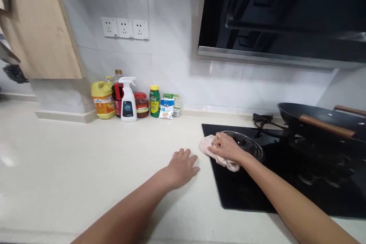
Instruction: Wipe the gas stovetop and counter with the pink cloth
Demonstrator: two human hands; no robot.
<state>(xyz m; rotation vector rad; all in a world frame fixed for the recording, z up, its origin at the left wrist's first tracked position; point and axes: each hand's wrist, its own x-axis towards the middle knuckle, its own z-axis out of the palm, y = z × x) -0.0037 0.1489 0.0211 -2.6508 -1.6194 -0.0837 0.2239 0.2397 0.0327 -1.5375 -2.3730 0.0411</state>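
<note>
My right hand is closed on a pale pink cloth, pressing it on the left edge of the black glass cooktop. Part of the cloth lies over the edge onto the counter. Just behind the hand is the round left burner, partly hidden by my wrist. My left hand rests palm down on the white countertop, left of the cooktop, its fingers spread and nothing in it.
A dark wok with wooden handles sits over the right burner. Along the wall stand a white spray bottle, a yellow jug, a red-lidded jar, a green bottle and a salt-like packet. A black range hood hangs above.
</note>
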